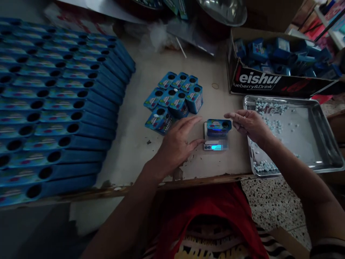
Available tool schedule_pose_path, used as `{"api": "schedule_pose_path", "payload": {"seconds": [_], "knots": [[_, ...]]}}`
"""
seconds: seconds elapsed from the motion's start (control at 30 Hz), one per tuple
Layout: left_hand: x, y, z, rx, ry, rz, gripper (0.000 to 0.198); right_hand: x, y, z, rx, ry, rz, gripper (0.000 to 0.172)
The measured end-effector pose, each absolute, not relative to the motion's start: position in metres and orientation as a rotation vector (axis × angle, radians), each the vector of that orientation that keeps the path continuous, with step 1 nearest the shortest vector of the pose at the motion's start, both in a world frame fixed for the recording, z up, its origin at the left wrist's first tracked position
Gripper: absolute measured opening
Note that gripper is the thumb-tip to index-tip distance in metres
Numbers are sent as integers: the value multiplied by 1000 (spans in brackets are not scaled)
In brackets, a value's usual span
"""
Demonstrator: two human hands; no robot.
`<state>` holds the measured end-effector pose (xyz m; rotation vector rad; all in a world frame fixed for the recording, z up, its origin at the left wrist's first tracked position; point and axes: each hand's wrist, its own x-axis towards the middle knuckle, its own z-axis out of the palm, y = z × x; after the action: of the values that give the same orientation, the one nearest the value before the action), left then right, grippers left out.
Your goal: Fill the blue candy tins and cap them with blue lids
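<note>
A small blue box with a round dark hole in its top stands on a small digital scale with a lit display. My left hand is just left of the scale, fingers stretched out and thumb apart, holding nothing. To the right of the box, my right hand has its fingers drawn together, fingertips close to the hole; whatever they pinch, if anything, is too small to make out. A cluster of similar blue boxes stands behind my left hand. Small pale balls lie on a couple of their tops.
Rows of blue boxes fill the table's left side. On the right lies a metal tray with pale blue balls. Behind it, a black cardboard carton holds more blue boxes. A metal bowl and plastic bags are at the back.
</note>
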<state>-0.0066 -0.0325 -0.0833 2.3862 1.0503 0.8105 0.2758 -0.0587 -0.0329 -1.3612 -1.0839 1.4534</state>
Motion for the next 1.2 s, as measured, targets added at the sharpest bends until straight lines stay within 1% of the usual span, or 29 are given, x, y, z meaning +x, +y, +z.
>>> {"api": "schedule_pose_path", "payload": {"seconds": [0.2,0.37,0.57,0.67,0.77,0.9,0.93,1.03,1.2], "knots": [[18,-25,-82,2183,1111,850,57,273,-55,-30,-1469,-1190,1442,52],[44,-16,-82,2031,1104,787,53,280,-55,-30,-1478,-1180,1491,53],[64,-13,-80,2062,1075,732,61,280,-55,-25,-1431,-1205,1553,50],[73,-11,-81,2080,1060,728,61,291,-53,-19,-1390,-1079,1511,47],[81,-10,-80,2154,1072,702,60,312,-53,-15,-1332,-813,1498,37],[86,-14,-72,2285,1034,633,43,341,-62,-28,-1300,-403,1436,8],[84,-17,-70,2307,1014,623,40,346,-66,-35,-1293,-330,1391,7],[55,-27,-65,2356,999,622,41,356,-74,-61,-1282,-194,1348,14],[-66,-47,-58,2366,1210,603,45,361,-84,-83,-1291,-90,1475,21]]}}
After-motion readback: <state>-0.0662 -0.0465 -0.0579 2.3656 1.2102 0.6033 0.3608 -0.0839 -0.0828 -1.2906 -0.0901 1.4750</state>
